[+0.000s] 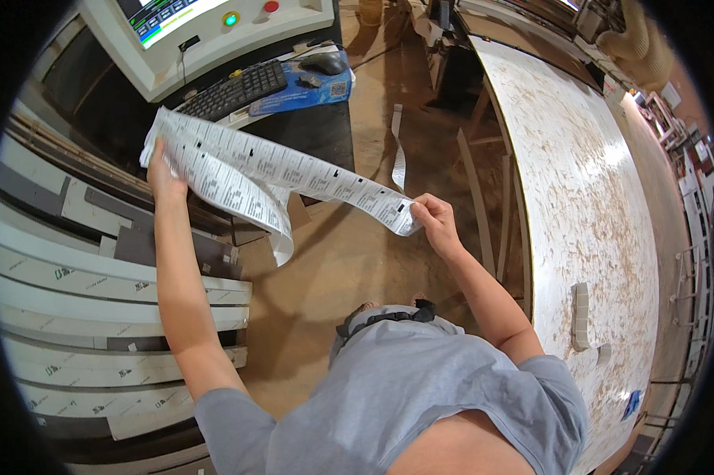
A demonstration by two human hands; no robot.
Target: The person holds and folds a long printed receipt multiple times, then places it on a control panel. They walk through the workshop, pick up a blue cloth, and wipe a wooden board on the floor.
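Note:
A long strip of printed white labels [293,165] stretches between my two hands, in front of the control console. My left hand [165,174] is closed round the folded bundle at the strip's left end. From that bundle a second length hangs down in a loop and curls at its lower end. My right hand [436,219] pinches the strip's right end between thumb and fingers. Small black marks sit along the upper edge of the strip.
A black keyboard [238,89] and a mouse [323,63] on a blue pad lie below the console [214,55]. Stacked white panels [119,317] fill the left. At right stands a long scuffed white worktable [578,198]. A loose paper strip [398,150] hangs or lies beyond my right hand.

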